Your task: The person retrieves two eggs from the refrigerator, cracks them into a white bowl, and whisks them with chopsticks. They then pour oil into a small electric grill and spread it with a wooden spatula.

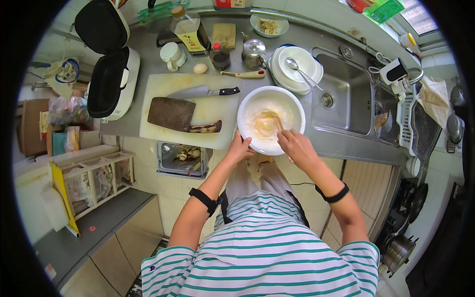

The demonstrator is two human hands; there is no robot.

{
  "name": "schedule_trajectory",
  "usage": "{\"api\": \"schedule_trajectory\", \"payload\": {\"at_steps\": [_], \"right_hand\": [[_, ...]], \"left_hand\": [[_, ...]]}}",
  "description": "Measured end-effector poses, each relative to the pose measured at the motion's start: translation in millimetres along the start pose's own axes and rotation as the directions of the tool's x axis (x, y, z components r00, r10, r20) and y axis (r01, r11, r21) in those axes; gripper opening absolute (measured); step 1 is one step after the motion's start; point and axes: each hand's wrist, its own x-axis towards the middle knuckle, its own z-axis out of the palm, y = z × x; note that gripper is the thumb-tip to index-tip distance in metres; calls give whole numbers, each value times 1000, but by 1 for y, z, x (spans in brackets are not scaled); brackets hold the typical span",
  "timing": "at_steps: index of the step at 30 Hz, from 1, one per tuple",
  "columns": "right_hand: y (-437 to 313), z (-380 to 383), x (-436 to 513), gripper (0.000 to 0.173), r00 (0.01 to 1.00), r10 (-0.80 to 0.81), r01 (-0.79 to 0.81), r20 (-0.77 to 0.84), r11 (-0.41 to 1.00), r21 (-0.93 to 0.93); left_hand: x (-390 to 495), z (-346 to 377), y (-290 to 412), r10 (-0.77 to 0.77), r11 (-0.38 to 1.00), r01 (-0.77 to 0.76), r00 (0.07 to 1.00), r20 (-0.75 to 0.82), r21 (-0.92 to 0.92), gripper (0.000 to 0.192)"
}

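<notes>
A large white mixing bowl (pixel 301 117) stands at the counter's front edge with flour and a yellow, egg-like liquid (pixel 265 120) in it. My left hand (pixel 240 147) grips the bowl's near left rim, thumb on the edge. In my right hand (pixel 297 144) are chopsticks (pixel 277 124), blurred, their tips down in the mixture. Left of the bowl lies a pale cutting board (pixel 156 87). On it rest a cleaver (pixel 171 113) with a worn wooden handle and a chef's knife (pixel 196 91) with a black handle.
Behind the board are an egg (pixel 200 68), a red-capped bottle (pixel 220 57) and a peeler-like tool (pixel 243 74). Stacked plates and a bowl (pixel 297 67) with spoons stand beside the steel sink (pixel 343 92). An open electric cooker (pixel 111 83) sits left; a scrap bin (pixel 183 159) is below.
</notes>
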Motion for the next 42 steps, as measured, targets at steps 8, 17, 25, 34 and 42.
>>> {"api": "schedule_trajectory", "payload": {"at_steps": [8,17,25,34,42], "right_hand": [[-10,-7,6,26,999,2,-2,37,1000,-9],[-10,-11,14,18,999,35,-32,39,997,-67],[-8,-11,9,14,998,31,-31,49,1000,-1],[-4,-6,4,15,994,-77,76,79,997,19],[-4,-7,3,15,986,-124,119,112,992,45]], "left_hand": [[0,0,0,6,1000,-6,1000,20,-16,46],[4,0,0,3,1000,-3,1000,4,-22,45],[-2,1,3,5,1000,-5,1000,-10,-3,44],[3,1,-1,1,1000,-1,1000,-3,-22,43],[1,2,2,-2,1000,2,1000,-9,-9,41]]}}
